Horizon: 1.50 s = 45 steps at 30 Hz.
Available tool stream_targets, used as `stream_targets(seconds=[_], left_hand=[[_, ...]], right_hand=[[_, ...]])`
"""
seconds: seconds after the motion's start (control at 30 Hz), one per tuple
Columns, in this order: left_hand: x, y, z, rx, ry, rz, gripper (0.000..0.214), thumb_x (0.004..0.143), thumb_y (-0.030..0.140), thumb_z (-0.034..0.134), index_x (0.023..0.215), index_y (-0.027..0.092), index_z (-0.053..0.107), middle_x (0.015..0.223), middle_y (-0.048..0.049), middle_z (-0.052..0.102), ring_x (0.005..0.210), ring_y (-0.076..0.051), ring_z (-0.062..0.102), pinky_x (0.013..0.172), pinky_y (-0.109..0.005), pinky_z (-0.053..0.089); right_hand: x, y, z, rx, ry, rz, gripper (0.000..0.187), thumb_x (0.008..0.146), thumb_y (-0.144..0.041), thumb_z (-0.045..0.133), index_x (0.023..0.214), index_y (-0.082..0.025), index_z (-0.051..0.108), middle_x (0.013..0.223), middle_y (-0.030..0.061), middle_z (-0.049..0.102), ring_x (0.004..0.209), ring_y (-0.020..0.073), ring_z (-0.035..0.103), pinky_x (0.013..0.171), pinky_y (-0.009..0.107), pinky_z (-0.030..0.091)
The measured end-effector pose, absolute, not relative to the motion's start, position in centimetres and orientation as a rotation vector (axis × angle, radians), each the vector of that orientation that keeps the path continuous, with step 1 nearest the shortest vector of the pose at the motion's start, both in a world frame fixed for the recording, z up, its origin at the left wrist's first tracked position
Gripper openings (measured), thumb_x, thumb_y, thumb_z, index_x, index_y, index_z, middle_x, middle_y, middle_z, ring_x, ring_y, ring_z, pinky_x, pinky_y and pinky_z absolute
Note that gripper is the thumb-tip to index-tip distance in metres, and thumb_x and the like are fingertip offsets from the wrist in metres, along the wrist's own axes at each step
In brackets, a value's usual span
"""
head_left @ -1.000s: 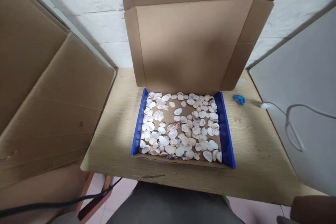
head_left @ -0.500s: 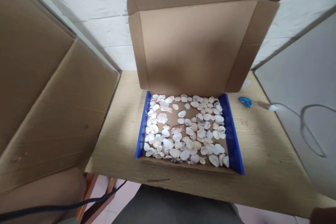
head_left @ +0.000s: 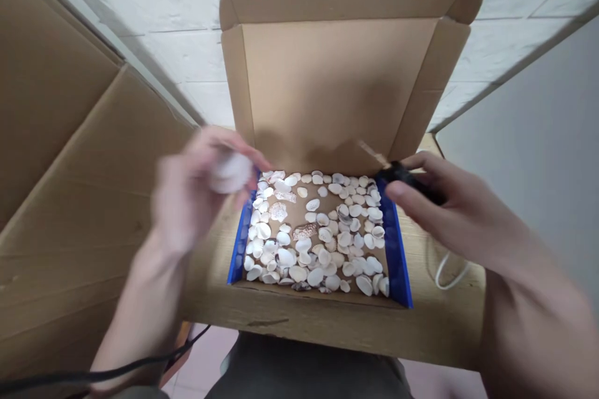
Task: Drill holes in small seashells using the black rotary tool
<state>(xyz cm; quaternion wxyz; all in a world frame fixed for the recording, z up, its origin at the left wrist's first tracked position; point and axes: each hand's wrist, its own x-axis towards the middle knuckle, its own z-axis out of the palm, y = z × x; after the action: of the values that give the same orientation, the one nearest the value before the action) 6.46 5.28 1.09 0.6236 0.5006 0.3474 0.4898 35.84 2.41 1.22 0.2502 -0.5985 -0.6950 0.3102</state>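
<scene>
- Pale round white shell (head_left: 230, 172), blurred, pinched in the fingers of the left hand (head_left: 196, 190), held above the left rim of the shallow brown cardboard box with blue side walls (head_left: 397, 249).
- Left grip pressed together on that shell; hand motion-blurred, hovering over the box's near-left corner region.
- Small black tool with a thin tan tip (head_left: 402, 176), gripped in the right hand (head_left: 449, 212) at the box's far-right corner; tip pointing up and left toward the raised lid (head_left: 337, 87).
- Right grip closed around the black tool, fingers curled over it.
- Many small white and cream seashells (head_left: 318, 230) spread across the box floor, a few speckled brown ones among them.
- Box resting on the light wooden counter (head_left: 327, 324), lid standing open against the white brick wall (head_left: 178, 56).
- White cord (head_left: 444, 271) looped on the counter beneath the right wrist.
- Large brown cardboard sheets (head_left: 70, 156) leaning at the left.
- Black cable (head_left: 93, 374) running along the lower left.
</scene>
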Motion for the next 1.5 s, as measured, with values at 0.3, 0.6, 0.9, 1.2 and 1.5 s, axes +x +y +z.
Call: stream_targets(seconds=[0.3,0.6,0.9,1.2,1.5], left_hand=[[8.1,6.5,-5.1,1.175,0.776,0.7,0.035,0.097,0.034,0.046,0.128,0.022,0.056,0.129,-0.0091,0.058,0.105,-0.02,0.06,0.085,-0.031,0.049],[8.1,5.9,-4.8,1.201,0.817,0.686,0.034,0.093,0.031,0.054,0.125,0.022,0.06,0.131,-0.0076,0.06,0.112,-0.02,0.061,0.093,-0.031,0.051],[7.7,5.6,-5.5,1.454,0.922,0.699,0.042,0.088,0.028,0.063,0.129,0.027,0.058,0.132,-0.0058,0.061,0.117,-0.021,0.06,0.103,-0.035,0.047],[7.6,5.9,-5.8,1.494,0.924,0.675,0.048,0.086,0.031,0.064,0.132,0.021,0.053,0.14,-0.0086,0.052,0.128,-0.025,0.05,0.108,-0.041,0.04],[7.6,5.9,-5.9,1.532,0.93,0.641,0.049,0.086,0.03,0.064,0.132,0.02,0.053,0.14,-0.0087,0.052,0.128,-0.025,0.05,0.108,-0.043,0.04]], right_hand=[[34.1,2.5,-3.1,-1.549,-2.324,0.446,0.031,0.094,-0.04,0.045,0.118,-0.023,0.053,0.1,0.0033,0.069,0.082,0.0202,0.066,0.065,0.031,0.047],[32.9,1.8,-4.9,-1.31,-2.368,0.209,0.033,0.094,-0.033,0.049,0.122,-0.018,0.054,0.095,0.0063,0.068,0.079,0.0174,0.065,0.066,0.028,0.049],[32.6,1.9,-5.5,-1.307,-2.415,-0.138,0.032,0.093,-0.028,0.052,0.123,-0.018,0.056,0.097,0.0057,0.067,0.079,0.0166,0.057,0.066,0.028,0.046],[32.2,2.1,-6.4,-1.311,-2.322,-0.21,0.029,0.09,-0.023,0.054,0.117,-0.016,0.06,0.096,0.0075,0.067,0.081,0.0185,0.057,0.066,0.029,0.046],[32.4,2.0,-6.6,-1.28,-2.316,-0.151,0.031,0.091,-0.023,0.053,0.122,-0.02,0.058,0.099,0.0077,0.068,0.082,0.0191,0.059,0.069,0.031,0.048]])
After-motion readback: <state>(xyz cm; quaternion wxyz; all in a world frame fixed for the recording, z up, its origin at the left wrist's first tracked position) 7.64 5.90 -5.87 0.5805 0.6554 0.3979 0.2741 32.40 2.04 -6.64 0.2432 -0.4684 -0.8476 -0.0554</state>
